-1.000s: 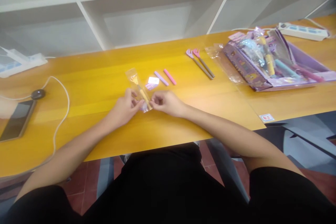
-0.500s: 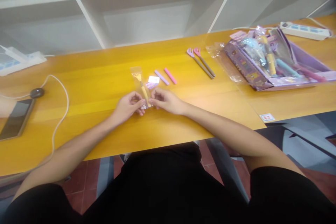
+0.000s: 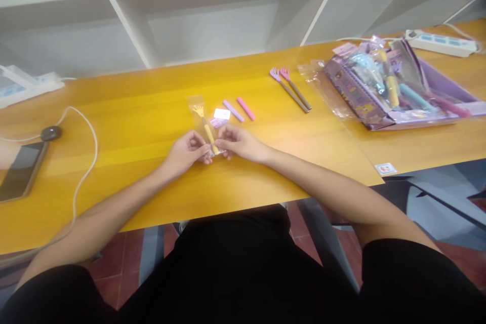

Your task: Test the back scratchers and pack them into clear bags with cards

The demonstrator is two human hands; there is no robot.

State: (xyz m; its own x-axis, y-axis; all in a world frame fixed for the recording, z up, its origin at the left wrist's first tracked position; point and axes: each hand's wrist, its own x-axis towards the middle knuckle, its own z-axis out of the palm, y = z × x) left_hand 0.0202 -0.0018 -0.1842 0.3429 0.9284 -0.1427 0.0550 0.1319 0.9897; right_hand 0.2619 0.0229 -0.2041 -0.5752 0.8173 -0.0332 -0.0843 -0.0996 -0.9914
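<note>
Both my hands meet at the near end of a small clear plastic sleeve (image 3: pixel 200 111) that holds a yellow fork-shaped scratcher (image 3: pixel 205 126). My left hand (image 3: pixel 186 152) pinches the sleeve's bottom from the left. My right hand (image 3: pixel 237 143) pinches it from the right, fingers closed. The sleeve lies on the yellow table (image 3: pixel 144 111), pointing away from me. Just beyond it lie a small white label (image 3: pixel 221 114), a purple stick (image 3: pixel 233 111) and a pink stick (image 3: pixel 246 109).
Two scratchers with pink and purple heads (image 3: pixel 290 89) lie farther right. A purple box (image 3: pixel 402 92) full of bagged items sits at the right, a power strip (image 3: pixel 440 43) behind it. A phone (image 3: pixel 21 169) and white cable (image 3: pixel 81 162) lie at the left. White shelves stand behind.
The sleeve has swung from a leftward tilt to nearly straight away from me, and both hands have shifted slightly with it.
</note>
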